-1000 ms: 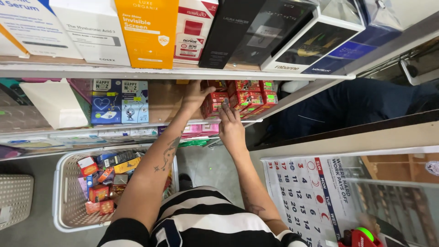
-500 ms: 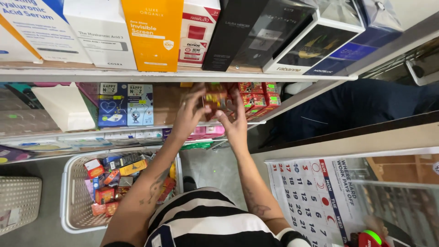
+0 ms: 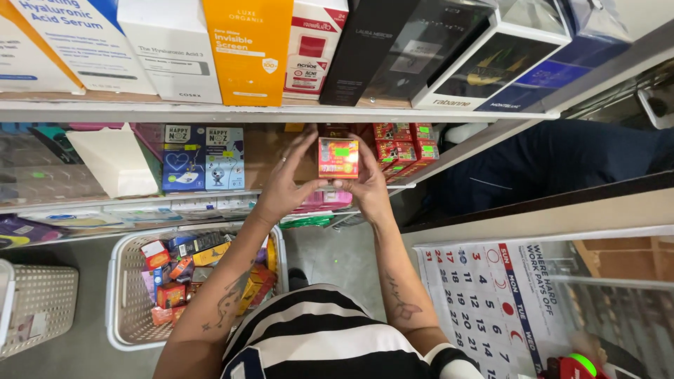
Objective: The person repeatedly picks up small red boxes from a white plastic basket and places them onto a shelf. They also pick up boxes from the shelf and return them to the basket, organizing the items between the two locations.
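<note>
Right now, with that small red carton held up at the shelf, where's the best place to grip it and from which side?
Grip the small red carton on its two short side faces, coming from below and from either side, as the left hand and right hand do. It is a flat-sided box held upright, so opposing fingers likely clamp those parallel faces well.

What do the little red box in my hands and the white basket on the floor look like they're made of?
Small red box: probably printed cardboard, with crisp edges and a slightly glossy face. White basket: looks like moulded plastic, matte, its walls a regular mesh of small holes with a smooth rim.
</note>
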